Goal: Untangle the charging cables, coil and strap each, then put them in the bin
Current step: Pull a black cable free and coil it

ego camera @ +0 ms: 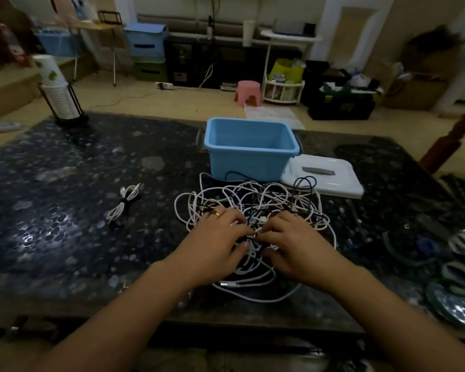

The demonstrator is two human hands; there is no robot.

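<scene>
Centrally on the dark stone table sits a blue bin, its white lid just right; near of it sprawls the cable tangle, where left hand and right hand pinch strands with curled fingers; left lies a strapped coil

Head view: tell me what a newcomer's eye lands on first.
First the tangle of white and dark cables at the middle of the dark speckled table, with the left hand and right hand pinching strands in it. Just behind sits the empty blue bin, its white lid lying to the right. One coiled, strapped cable lies apart on the left.
</scene>
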